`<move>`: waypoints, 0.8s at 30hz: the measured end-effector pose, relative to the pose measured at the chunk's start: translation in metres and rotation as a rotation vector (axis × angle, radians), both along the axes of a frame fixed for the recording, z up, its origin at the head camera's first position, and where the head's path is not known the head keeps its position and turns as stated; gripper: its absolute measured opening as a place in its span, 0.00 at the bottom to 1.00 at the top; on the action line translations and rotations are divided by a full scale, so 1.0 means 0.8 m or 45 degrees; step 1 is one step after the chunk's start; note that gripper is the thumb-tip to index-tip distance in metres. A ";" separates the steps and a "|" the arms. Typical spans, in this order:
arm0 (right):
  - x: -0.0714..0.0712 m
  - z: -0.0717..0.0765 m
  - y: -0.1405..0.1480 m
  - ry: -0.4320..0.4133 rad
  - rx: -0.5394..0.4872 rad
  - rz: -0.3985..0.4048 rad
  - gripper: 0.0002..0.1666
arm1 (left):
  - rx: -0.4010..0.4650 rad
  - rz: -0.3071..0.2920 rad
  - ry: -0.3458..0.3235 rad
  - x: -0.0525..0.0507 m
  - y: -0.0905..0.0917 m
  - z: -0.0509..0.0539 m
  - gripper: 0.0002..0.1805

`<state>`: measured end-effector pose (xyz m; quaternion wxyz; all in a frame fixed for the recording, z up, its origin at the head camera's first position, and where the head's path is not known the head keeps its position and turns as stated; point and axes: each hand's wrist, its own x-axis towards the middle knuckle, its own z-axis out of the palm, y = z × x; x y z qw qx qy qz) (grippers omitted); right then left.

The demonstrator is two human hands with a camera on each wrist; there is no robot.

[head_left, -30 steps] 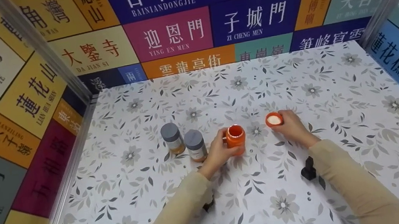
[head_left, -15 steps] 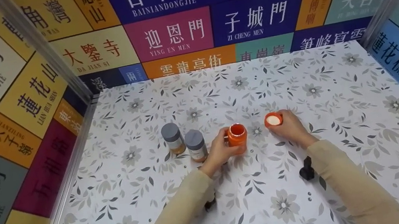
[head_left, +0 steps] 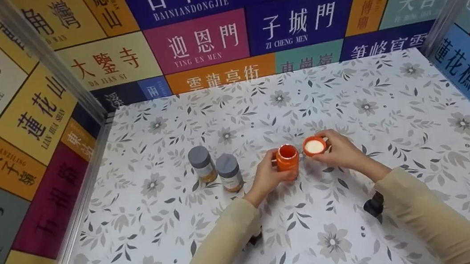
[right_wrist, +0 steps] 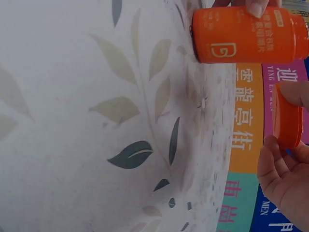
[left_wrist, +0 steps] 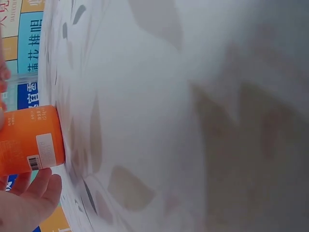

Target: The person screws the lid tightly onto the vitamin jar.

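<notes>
An uncapped orange pill bottle (head_left: pixel 288 164) stands upright in the head view, its mouth facing up. My left hand (head_left: pixel 264 177) grips it round the side; the left wrist view shows the bottle's label and barcode (left_wrist: pixel 34 163) beside the fingers. Just right of the bottle, my right hand (head_left: pixel 338 150) pinches its orange cap (head_left: pixel 314 145), whose pale inner side faces the camera. Cap and bottle are a small gap apart. In the right wrist view the cap (right_wrist: pixel 287 118) is held by thumb and fingers near the bottle (right_wrist: pixel 244 36).
Two grey-capped bottles, one farther left (head_left: pixel 201 164) and one nearer (head_left: pixel 229 172), stand upright left of my left hand. A floral cloth (head_left: pixel 332 241) covers the table. Panels with street names (head_left: pixel 197 40) wall the back and sides.
The left hand has shifted slightly right with the orange bottle. The right hand has brought the cap left, closer to the bottle's mouth, and turned its inner side more toward the camera.
</notes>
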<state>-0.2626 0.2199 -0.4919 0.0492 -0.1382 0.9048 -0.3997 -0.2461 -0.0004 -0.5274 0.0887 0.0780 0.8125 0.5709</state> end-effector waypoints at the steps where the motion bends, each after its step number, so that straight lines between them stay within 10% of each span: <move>1: 0.003 0.003 -0.001 0.023 -0.003 0.025 0.32 | -0.007 -0.003 0.004 0.000 0.000 -0.001 0.35; 15: 0.023 0.023 -0.016 0.309 0.025 0.223 0.29 | -0.121 -0.117 0.035 -0.002 -0.006 -0.008 0.34; 24: 0.026 0.039 -0.025 0.546 0.265 0.307 0.31 | -0.113 -0.145 0.056 -0.003 -0.007 -0.009 0.33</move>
